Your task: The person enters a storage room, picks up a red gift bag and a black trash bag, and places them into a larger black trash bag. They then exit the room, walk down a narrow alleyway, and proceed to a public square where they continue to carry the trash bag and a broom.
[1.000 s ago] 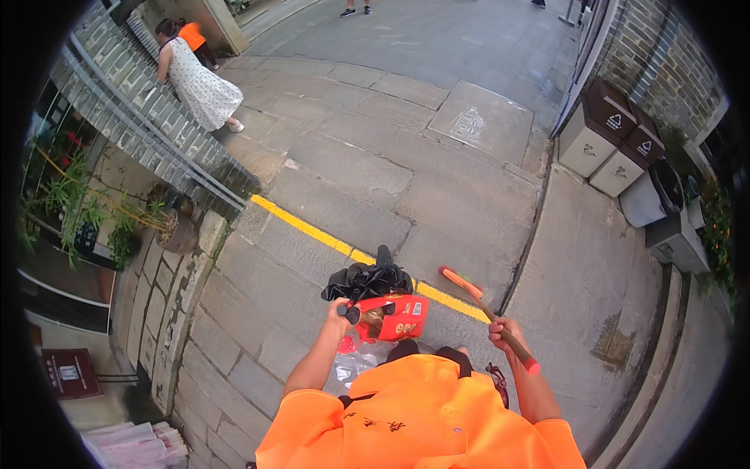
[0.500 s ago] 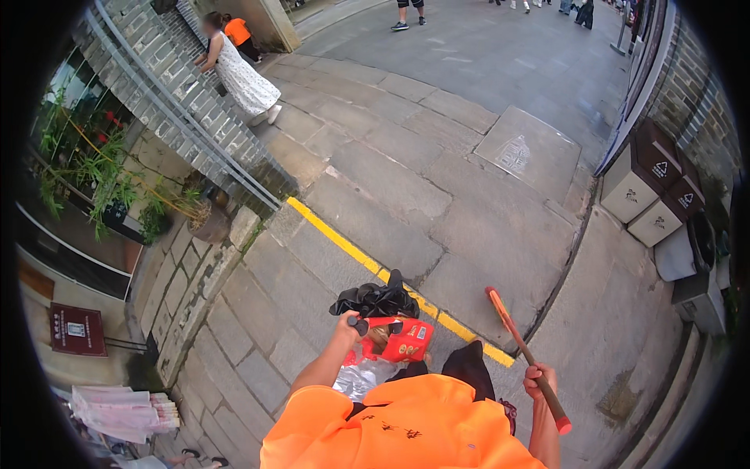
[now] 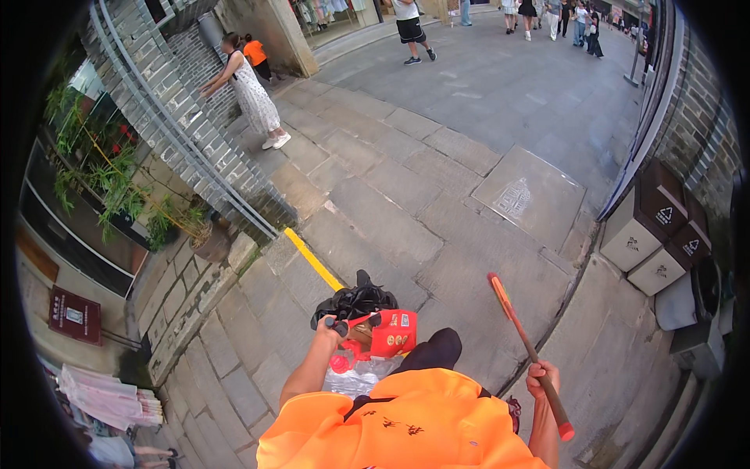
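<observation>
My left hand point(image 3: 322, 338) is wrapped round the dark rounded end of a handle point(image 3: 341, 327). Close in front of it are a black plastic bag point(image 3: 366, 300), a red printed bag or box point(image 3: 394, 334) and crumpled clear plastic point(image 3: 359, 378); what carries them is hidden. Out to the right, my right hand point(image 3: 542, 378) is closed around a long brown stick point(image 3: 519, 334) with red-orange ends. The stick slants up and forward over the paving, its far end apart from anything I can make out.
A yellow line point(image 3: 314, 261) crosses the stone paving ahead. Brown-and-white bins point(image 3: 633, 234) line the right wall. A potted plant point(image 3: 211, 242) and brick wall point(image 3: 180, 117) are on the left. A person in a white dress point(image 3: 254, 98) stands by that wall; other people walk farther off.
I have moved forward, bringing the yellow line nearer and partly under the bags. Both hands keep their holds. The person in the white dress now stands more upright, arms stretched toward the wall.
</observation>
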The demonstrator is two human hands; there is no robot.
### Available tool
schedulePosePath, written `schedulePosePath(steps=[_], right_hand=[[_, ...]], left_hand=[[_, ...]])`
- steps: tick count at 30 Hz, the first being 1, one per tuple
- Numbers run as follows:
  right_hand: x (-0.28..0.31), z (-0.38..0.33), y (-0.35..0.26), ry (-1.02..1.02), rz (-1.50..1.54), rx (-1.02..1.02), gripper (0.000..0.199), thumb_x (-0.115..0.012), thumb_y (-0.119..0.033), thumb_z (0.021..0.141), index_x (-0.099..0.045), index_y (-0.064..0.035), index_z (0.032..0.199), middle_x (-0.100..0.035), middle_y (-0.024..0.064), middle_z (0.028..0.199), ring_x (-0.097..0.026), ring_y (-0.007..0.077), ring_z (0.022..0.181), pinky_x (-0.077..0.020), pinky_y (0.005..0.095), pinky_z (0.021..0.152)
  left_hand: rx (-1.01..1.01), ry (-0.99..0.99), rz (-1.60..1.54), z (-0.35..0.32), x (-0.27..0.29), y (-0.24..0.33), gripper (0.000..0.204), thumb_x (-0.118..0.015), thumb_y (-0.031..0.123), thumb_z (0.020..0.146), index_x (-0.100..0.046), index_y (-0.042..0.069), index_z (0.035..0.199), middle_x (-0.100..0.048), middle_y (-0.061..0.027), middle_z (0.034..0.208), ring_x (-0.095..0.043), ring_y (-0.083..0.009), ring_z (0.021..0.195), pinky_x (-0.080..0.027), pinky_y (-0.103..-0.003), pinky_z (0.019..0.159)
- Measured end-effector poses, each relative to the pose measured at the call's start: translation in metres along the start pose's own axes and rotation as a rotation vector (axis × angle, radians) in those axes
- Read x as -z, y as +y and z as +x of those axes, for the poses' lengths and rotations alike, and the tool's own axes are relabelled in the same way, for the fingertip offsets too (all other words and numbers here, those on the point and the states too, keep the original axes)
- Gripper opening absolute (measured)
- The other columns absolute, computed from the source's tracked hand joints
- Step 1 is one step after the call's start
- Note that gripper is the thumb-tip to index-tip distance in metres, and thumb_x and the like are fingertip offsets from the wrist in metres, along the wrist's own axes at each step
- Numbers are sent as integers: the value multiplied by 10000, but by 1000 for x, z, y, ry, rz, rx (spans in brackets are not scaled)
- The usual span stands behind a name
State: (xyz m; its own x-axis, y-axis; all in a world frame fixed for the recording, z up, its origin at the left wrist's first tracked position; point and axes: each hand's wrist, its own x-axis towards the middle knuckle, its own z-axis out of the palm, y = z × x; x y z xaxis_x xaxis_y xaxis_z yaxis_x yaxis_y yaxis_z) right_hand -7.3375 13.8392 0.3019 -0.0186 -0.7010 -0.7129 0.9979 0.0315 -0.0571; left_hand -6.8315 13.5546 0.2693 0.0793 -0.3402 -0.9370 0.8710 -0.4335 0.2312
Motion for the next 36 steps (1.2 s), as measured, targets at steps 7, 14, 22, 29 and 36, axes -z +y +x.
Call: schedulePosePath(steps=[7, 14, 22, 29, 36], right_hand=[[-56, 101, -114, -48, -45, -8, 210, -424, -197, 786, -428, -104, 597, -410, -38, 433, -337, 86, 304, -234, 220, 256], [-152, 214, -222, -117, -195, 0, 184, -435, -177, 775, -447, -92, 612, -458, -18, 469, -409, 66, 343, -225, 212, 259], [-261, 304, -343, -105, -314, -18, 166, -448, -170, 778, -437, -86, 636, -435, -28, 471, -404, 65, 341, -225, 207, 259], [-340, 402, -438, -105, -404, -108, 122, -471, -130, 763, -424, -82, 661, -462, 0, 544, -395, 50, 357, -238, 196, 266], [-430, 473, -486, -146, -585, -41, 84, -467, -87, 749, -404, -77, 696, -446, 15, 544, -404, 48, 370, -244, 188, 266]], left_hand=[[-54, 3, -9, 85, -128, -56, 120, -444, 208, 711, -474, 95, 687, -500, -68, 682, -498, -213, 524, -448, -296, 448], [110, 5, 9, 160, -229, -102, 100, -529, 111, 645, -460, 48, 677, -496, -107, 650, -522, -282, 583, -464, -359, 490], [76, -50, -10, 155, -385, -147, 121, -551, 83, 596, -480, 16, 668, -520, -110, 643, -536, -276, 626, -450, -393, 557], [-15, -103, 41, 157, -485, -186, 190, -557, 118, 608, -483, -1, 738, -545, -148, 715, -553, -273, 618, -446, -398, 554], [27, -80, -119, 185, -556, -201, 154, -539, 96, 597, -453, 6, 687, -525, -164, 710, -544, -282, 616, -460, -385, 544]])
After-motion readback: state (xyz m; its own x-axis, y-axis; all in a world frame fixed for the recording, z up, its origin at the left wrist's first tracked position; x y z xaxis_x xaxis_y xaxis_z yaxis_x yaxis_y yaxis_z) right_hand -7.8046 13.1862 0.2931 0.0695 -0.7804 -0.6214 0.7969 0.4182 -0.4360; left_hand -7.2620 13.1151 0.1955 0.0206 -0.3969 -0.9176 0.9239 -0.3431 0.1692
